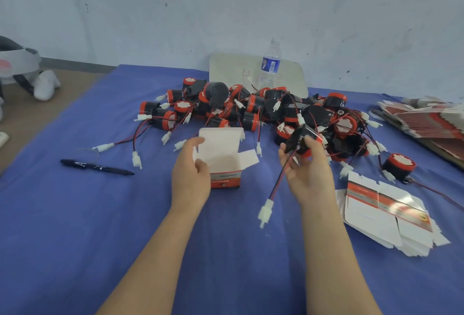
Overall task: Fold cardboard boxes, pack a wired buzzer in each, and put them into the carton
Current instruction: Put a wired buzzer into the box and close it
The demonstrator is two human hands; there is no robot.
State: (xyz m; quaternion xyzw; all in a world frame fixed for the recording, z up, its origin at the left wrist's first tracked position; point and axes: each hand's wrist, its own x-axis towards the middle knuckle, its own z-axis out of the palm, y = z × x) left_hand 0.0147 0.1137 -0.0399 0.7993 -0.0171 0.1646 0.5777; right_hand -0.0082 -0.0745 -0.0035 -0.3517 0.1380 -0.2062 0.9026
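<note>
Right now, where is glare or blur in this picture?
Head view: glare whitens the flat red-and-white cardboard blanks. Head view: the white plastic connector below the right hand looks motion-blurred. Head view: the fanned stack of blanks at the right edge is smeared.

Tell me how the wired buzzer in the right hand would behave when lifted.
Its red-black wire probably flops: it hangs loosely below the right hand, white connector dangling. The buzzer body looks like rigid plastic; being round, it might roll if laid sideways.
</note>
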